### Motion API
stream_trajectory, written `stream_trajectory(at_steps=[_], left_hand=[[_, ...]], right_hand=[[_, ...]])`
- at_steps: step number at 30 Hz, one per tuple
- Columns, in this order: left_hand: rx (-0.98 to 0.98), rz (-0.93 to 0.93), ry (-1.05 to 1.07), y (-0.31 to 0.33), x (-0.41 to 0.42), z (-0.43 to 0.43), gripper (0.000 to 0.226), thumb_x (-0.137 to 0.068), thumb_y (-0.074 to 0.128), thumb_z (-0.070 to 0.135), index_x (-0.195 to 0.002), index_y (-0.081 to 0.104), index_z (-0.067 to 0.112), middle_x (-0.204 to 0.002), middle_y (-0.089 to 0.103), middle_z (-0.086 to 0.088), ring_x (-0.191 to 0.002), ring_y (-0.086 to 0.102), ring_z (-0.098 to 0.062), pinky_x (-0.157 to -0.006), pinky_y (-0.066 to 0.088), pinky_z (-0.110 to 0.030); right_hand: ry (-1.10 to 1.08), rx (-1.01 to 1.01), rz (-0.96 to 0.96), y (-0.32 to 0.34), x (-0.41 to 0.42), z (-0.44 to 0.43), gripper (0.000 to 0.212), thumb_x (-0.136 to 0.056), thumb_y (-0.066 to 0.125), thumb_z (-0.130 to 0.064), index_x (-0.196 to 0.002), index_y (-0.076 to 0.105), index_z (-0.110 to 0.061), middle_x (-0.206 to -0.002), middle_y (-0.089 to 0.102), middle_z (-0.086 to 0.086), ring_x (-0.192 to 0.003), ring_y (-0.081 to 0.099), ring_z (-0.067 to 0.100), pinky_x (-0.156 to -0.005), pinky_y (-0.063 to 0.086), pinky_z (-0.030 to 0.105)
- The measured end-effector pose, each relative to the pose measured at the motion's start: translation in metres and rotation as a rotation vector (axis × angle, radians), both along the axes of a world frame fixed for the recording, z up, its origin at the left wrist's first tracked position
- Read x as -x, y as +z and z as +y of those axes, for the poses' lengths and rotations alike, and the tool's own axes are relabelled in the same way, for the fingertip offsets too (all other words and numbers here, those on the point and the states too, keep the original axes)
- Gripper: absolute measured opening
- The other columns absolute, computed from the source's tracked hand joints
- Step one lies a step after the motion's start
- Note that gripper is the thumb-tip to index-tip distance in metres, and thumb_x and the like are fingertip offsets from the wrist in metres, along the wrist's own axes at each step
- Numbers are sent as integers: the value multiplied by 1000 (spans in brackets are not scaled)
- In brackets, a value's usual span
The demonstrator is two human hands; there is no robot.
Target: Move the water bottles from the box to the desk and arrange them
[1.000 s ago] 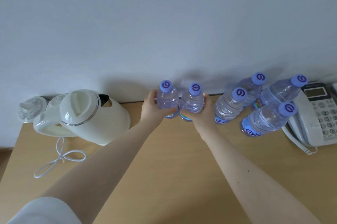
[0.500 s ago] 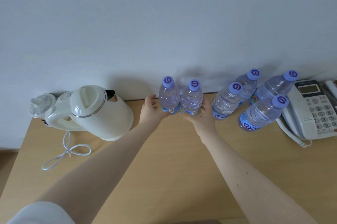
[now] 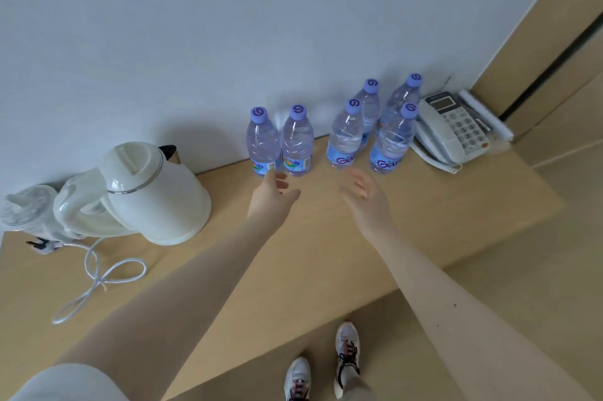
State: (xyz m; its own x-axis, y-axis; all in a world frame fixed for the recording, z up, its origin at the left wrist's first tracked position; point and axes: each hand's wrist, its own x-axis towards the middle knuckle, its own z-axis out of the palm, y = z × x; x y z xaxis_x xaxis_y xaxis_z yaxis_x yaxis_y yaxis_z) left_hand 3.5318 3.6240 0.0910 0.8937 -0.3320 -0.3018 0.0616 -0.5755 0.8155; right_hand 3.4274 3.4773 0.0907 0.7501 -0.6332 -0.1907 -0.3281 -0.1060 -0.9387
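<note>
- From my remote seat I see the wooden table (image 3: 326, 253) filling most of the view, its far edge against a pale wall (image 3: 228, 25).
- A white electric kettle (image 3: 153, 195) stands on the left part of the table, lid down, with its handle towards the left.
- A white telephone (image 3: 453, 129) lies at the far right corner, handset on its cradle.
- A cluster of four bottles (image 3: 391, 142) stands upright just beside the telephone, two in front and two behind, all with purple caps.
- A pair of two bottles (image 3: 262, 146) stands upright left of that cluster, side by side and touching, close to the wall, with a gap between the pair and the cluster.
- My left hand (image 3: 270, 198) is open with loose fingers and holds nothing; its fingertips sit just before the pair, and I cannot tell whether they touch.
- My right hand (image 3: 368, 201) is open too, fingers relaxed, in front of the cluster and apart from it.
- The kettle's white cord (image 3: 98, 279) lies looped on the table.
- My shoes (image 3: 347, 355) show on the floor below the table edge.
</note>
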Motion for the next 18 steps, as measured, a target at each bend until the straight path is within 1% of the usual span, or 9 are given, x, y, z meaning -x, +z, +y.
stream_trajectory(at_steps=[2, 4, 6, 9, 11, 13, 15, 16, 18], left_hand=[[-35, -20, -76, 5, 16, -14, 36, -87, 65, 27, -119, 51, 20, -110, 58, 8, -88, 56, -11, -60, 41, -25], [-61, -46, -169, 12, 32, -30, 36, -88, 64, 29, -121, 52, 21, -113, 59, 7, -91, 55, -12, -69, 45, -27], [-96, -101, -278, 20, 49, -48, 37, -89, 62, 29, -124, 53, 21, -118, 59, 6, -97, 54, -13, -78, 45, -28], [-187, -212, -465, 28, 79, -77, 40, -92, 60, 31, -129, 52, 20, -128, 56, 2, -111, 54, -20, -91, 46, -34], [-311, -294, -618, 31, 105, -102, 42, -92, 58, 36, -131, 51, 20, -131, 52, -1, -120, 48, -23, -96, 44, -38], [-478, -356, -775, 34, 136, -131, 46, -92, 55, 41, -133, 50, 20, -133, 51, -4, -126, 42, -26, -97, 42, -38], [-628, -408, -925, 36, 172, -161, 48, -93, 52, 46, -132, 49, 20, -132, 50, -5, -126, 41, -27, -93, 40, -39], [-667, -436, -988, 37, 193, -177, 48, -93, 50, 47, -132, 49, 20, -132, 51, -5, -125, 42, -27, -92, 40, -39], [-684, -488, -1092, 39, 236, -208, 47, -94, 48, 45, -134, 48, 21, -131, 51, -5, -123, 44, -26, -91, 40, -39]], right_hand=[[5, 83, 23, 6, 23, -4, 42, -89, 66, -22, -130, 54, -23, -123, 56, -15, -124, 48, 9, -98, 34, 21], [-2, 160, 40, 15, 43, -12, 44, -89, 66, -25, -132, 54, -23, -130, 56, -12, -125, 47, 7, -96, 32, 18], [-4, 230, 63, 27, 65, -23, 46, -91, 64, -29, -135, 51, -24, -135, 53, -11, -127, 45, 5, -93, 31, 16], [-8, 350, 156, 38, 106, -45, 49, -93, 59, -33, -139, 46, -24, -142, 48, -6, -129, 44, 13, -94, 30, 20], [-12, 417, 265, 44, 140, -63, 52, -95, 55, -36, -143, 41, -23, -146, 44, -3, -130, 43, 18, -99, 33, 27], [-14, 493, 419, 49, 180, -83, 55, -97, 50, -41, -147, 34, -24, -146, 43, -1, -130, 43, 21, -101, 36, 33], [-21, 581, 572, 52, 225, -104, 59, -97, 46, -46, -149, 29, -23, -143, 46, 3, -129, 44, 24, -101, 36, 35], [-33, 605, 624, 53, 250, -115, 60, -97, 45, -48, -149, 28, -22, -142, 47, 3, -129, 44, 24, -104, 36, 36], [-72, 602, 690, 54, 300, -134, 63, -97, 44, -52, -150, 27, -23, -147, 44, 2, -134, 40, 23, -110, 32, 37]])
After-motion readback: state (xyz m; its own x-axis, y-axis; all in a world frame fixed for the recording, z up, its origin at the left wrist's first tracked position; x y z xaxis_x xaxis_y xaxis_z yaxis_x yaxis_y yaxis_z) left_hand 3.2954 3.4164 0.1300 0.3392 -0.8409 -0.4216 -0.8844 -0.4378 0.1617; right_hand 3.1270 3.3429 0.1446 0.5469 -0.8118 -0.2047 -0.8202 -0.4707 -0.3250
